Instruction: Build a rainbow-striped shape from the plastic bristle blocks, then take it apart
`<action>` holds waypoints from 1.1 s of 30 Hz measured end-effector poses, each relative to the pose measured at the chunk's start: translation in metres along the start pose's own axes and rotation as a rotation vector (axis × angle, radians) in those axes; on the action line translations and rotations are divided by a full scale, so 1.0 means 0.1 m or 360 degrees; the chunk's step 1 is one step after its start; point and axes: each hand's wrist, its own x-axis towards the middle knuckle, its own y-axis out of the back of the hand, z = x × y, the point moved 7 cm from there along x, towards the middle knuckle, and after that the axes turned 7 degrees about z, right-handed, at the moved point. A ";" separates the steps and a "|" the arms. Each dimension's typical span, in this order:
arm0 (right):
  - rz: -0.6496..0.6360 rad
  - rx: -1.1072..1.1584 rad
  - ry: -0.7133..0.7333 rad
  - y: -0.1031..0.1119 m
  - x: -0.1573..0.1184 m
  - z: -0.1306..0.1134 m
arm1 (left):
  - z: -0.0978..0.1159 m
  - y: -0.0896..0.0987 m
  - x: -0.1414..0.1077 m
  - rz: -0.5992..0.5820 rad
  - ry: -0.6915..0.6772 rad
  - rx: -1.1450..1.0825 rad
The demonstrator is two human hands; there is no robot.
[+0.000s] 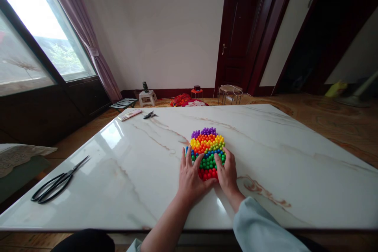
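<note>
A beaded piece [207, 143] with bands of purple, orange, yellow, blue, green and red round beads lies on the white marbled table [141, 189]. My left hand [190, 175] rests along its left and lower left side, fingers spread, the thumb by the red beads at the near end. On the right side, my right hand [226, 169] touches the edge near the green and blue beads, with its fingers apart. The hands lie on either side of the piece, and part of its lower edge is hidden under them.
Black-handled scissors [59, 181] lie at the table's left. A pink phone-like object [130, 115] and a small black item [150, 115] are near the far left edge. Beyond stand a white stool [147, 96] and a round-seated stool [230, 91].
</note>
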 end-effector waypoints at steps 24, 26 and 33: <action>-0.0285 0.0152 0.0195 -0.86 -0.71 -0.69 | -0.77 0.60 -0.05 -0.0040 0.0008 0.0319; -0.0391 0.0192 0.0219 -1.15 -0.78 -0.87 | -0.98 0.73 -0.05 0.0022 0.0086 0.0455; -0.0850 0.0429 0.0582 -1.45 -0.61 -1.37 | -1.07 0.88 -0.07 0.0338 0.0203 0.0615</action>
